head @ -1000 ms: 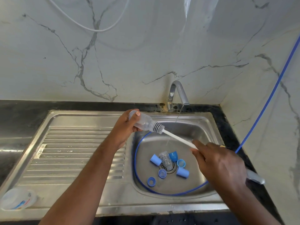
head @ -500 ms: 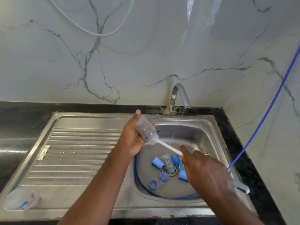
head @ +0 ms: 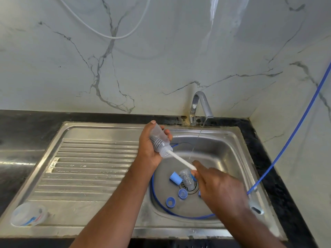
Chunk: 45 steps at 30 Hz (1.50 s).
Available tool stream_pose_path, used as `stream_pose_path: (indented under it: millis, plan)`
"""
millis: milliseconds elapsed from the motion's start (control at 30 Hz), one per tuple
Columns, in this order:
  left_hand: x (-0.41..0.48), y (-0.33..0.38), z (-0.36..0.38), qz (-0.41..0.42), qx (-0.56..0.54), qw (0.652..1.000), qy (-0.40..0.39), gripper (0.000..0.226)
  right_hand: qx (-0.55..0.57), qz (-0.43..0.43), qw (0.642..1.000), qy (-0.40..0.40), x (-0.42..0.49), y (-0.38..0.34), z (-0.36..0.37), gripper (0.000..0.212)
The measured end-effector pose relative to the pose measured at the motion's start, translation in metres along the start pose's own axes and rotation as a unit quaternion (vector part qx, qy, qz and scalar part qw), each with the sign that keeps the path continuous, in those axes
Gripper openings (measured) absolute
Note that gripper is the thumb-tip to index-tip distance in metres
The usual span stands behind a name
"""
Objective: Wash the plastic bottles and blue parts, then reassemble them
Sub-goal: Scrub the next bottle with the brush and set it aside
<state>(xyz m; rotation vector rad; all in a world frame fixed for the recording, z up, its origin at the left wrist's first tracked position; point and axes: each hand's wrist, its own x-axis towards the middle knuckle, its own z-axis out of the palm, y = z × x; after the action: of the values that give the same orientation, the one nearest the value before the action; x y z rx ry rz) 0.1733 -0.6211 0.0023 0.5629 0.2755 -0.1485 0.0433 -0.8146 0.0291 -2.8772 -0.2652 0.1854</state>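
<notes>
Bare: left hand (head: 148, 149), right hand (head: 221, 191), left forearm (head: 114, 203), right forearm (head: 258, 228).

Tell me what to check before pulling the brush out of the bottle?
1. Left hand grips the clear plastic bottle: ok.
2. Right hand holds the white brush handle: ok.
3. Brush bristles are inside the bottle: ok.
4. Grey metal tap runs water for rinsing: ok, a thin stream.
5. Bottle's inside is clean: cannot tell.
6. Blue plastic caps are back on: not ok, they lie loose in the steel sink.
</notes>
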Motion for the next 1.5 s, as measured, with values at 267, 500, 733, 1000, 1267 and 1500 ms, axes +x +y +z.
stream_pose_path:
  millis: [267, 500, 733, 1000, 1267, 1500]
  plan:
    - [0.0, -0.002, 0.006, 0.001, 0.009, 0.993, -0.116, 0.056, 0.57, 0.162, 0.79, -0.157, 0.003, 0.0, 0.005, 0.039]
    - [-0.005, 0.0, -0.014, -0.044, 0.162, 0.986, -0.006, 0.04, -0.063, 0.074, 0.994, 0.04, 0.001, 0.028, 0.008, 0.031]
    - [-0.008, -0.004, 0.018, -0.023, 0.037, 0.997, -0.068, 0.029, 0.609, 0.183, 0.748, -0.187, 0.003, 0.013, -0.006, 0.043]
    - [0.005, -0.006, 0.021, -0.014, 0.021, 0.999, -0.047, 0.028, 0.346, 0.075, 0.933, -0.065, 0.013, 0.007, -0.011, 0.036]
    - [0.005, -0.01, 0.027, -0.021, 0.03, 0.985, -0.17, 0.051, 0.609, 0.147, 0.749, -0.218, 0.014, 0.012, -0.024, 0.039]
    - [0.018, -0.007, 0.003, -0.126, 0.185, 0.974, -0.028, 0.074, 0.203, 0.055, 0.977, 0.028, 0.015, 0.02, -0.009, 0.017]
